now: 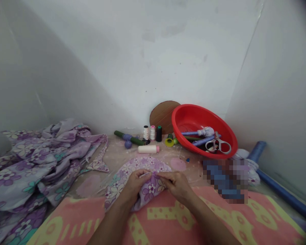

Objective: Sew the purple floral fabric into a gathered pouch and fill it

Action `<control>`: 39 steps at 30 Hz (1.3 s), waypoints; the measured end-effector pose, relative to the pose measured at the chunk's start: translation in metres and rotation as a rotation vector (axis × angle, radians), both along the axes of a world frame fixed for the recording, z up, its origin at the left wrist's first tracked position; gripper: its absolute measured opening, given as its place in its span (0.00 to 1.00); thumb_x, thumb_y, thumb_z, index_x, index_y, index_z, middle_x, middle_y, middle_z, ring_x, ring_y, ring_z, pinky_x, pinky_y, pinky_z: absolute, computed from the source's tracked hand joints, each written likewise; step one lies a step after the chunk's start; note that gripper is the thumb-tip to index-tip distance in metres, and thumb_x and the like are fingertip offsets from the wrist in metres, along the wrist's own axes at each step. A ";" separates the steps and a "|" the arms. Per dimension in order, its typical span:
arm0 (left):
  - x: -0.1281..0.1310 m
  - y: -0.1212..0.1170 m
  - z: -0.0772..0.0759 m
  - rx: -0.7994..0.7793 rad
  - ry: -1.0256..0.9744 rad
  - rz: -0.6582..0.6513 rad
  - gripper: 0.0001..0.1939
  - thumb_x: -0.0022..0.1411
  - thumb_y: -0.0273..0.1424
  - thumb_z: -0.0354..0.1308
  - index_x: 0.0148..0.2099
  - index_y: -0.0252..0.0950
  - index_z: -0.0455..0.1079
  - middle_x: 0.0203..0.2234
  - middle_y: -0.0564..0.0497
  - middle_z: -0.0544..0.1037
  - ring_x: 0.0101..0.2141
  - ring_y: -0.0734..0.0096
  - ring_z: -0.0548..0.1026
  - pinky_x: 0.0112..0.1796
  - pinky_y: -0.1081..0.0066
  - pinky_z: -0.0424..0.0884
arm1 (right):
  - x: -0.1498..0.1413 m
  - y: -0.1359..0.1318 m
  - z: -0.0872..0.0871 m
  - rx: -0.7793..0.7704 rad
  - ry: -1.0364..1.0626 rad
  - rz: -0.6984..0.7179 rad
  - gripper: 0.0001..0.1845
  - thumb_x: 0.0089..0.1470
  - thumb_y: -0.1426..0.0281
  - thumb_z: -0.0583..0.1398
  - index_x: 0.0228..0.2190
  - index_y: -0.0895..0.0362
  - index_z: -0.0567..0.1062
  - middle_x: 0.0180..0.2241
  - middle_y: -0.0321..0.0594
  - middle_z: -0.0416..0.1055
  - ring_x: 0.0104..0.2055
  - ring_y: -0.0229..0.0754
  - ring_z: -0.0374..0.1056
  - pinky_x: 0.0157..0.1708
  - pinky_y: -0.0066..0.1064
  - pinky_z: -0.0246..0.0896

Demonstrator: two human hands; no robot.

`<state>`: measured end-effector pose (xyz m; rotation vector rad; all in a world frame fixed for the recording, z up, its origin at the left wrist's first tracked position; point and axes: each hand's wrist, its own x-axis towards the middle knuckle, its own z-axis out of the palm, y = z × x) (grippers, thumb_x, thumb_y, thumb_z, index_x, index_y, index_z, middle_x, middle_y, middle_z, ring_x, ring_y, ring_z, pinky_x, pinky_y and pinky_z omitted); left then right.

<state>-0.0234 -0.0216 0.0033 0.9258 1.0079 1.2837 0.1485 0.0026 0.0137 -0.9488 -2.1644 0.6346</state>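
A piece of lilac floral cloth (150,192) is held up just above the front of the work surface. My left hand (136,185) is closed on it, thumb and fingers pinching near its upper edge. From the other side, my right hand (177,183) pinches the same edge, its fingertips almost meeting those of the left. Any needle or thread between the fingers is too small to make out. The cloth's wider part (124,170) spreads flat behind and to the left of my hands.
Crumpled floral fabric (40,160) is heaped at left. Thread spools (152,132), a white thread cone (147,149) and a green stick (129,137) lie behind. A tilted red basin (229,136) holds scissors (223,146). A blue rod (285,194) lies right; a pink-yellow cloth (168,228) covers the front.
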 end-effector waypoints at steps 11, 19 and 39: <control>0.000 -0.002 0.003 -0.020 -0.001 0.012 0.12 0.41 0.35 0.62 0.23 0.31 0.66 0.14 0.56 0.69 0.16 0.79 0.64 0.20 0.78 0.59 | 0.000 -0.002 0.006 -0.031 0.066 0.023 0.16 0.47 0.74 0.53 0.37 0.48 0.74 0.36 0.34 0.73 0.35 0.40 0.69 0.34 0.30 0.63; 0.000 -0.003 0.003 -0.020 -0.007 -0.012 0.10 0.42 0.33 0.62 0.23 0.31 0.67 0.14 0.56 0.69 0.16 0.80 0.64 0.20 0.79 0.58 | 0.001 0.000 0.004 -0.009 0.046 0.024 0.16 0.47 0.75 0.53 0.36 0.48 0.74 0.35 0.35 0.73 0.35 0.41 0.69 0.34 0.30 0.62; -0.001 0.000 0.000 -0.023 0.098 -0.011 0.12 0.40 0.35 0.62 0.22 0.31 0.67 0.13 0.56 0.69 0.16 0.79 0.63 0.19 0.78 0.57 | 0.003 0.001 0.003 0.078 -0.115 -0.006 0.17 0.46 0.76 0.53 0.37 0.50 0.74 0.33 0.36 0.74 0.33 0.38 0.69 0.31 0.25 0.60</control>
